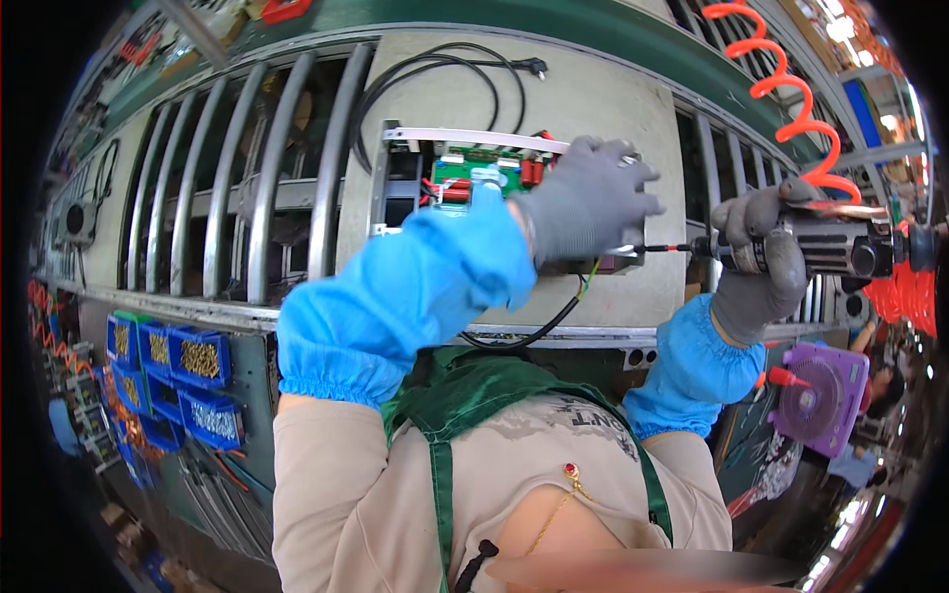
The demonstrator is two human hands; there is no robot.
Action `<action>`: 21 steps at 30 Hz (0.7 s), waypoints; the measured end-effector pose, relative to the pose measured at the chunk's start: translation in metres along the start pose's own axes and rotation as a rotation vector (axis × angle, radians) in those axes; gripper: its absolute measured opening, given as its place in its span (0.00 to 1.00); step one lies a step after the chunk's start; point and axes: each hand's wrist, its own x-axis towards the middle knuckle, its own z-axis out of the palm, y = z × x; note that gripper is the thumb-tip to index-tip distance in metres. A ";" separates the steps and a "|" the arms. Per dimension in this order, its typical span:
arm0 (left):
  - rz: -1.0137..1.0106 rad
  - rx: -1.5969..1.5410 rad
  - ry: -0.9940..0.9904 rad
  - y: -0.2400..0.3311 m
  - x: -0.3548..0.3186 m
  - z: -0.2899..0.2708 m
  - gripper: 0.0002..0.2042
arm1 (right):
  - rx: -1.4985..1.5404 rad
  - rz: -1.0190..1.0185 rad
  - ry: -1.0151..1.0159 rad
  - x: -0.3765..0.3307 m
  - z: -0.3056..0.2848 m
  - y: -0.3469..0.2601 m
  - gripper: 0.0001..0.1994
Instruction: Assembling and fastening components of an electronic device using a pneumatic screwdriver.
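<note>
My left hand, in a grey glove with a blue sleeve cover, rests on the right side of an open metal chassis that holds a green circuit board with red wires. My right hand, gloved too, grips a black pneumatic screwdriver held sideways. Its thin bit points left and meets the chassis just under my left hand. An orange coiled air hose runs up from the tool.
The chassis sits on a grey pallet on a roller conveyor. A black power cable loops above it. Blue bins of screws hang at lower left. A purple fan stands at right.
</note>
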 end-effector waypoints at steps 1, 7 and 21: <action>0.004 -0.036 0.094 0.007 -0.010 -0.007 0.20 | 0.019 0.021 -0.031 0.001 -0.004 -0.001 0.24; -0.202 -0.002 0.214 0.024 -0.084 -0.018 0.20 | 0.006 0.016 -0.060 0.009 0.003 0.002 0.26; -0.998 0.087 0.921 0.028 -0.170 -0.032 0.25 | 0.228 -0.022 -0.352 0.026 -0.015 -0.002 0.32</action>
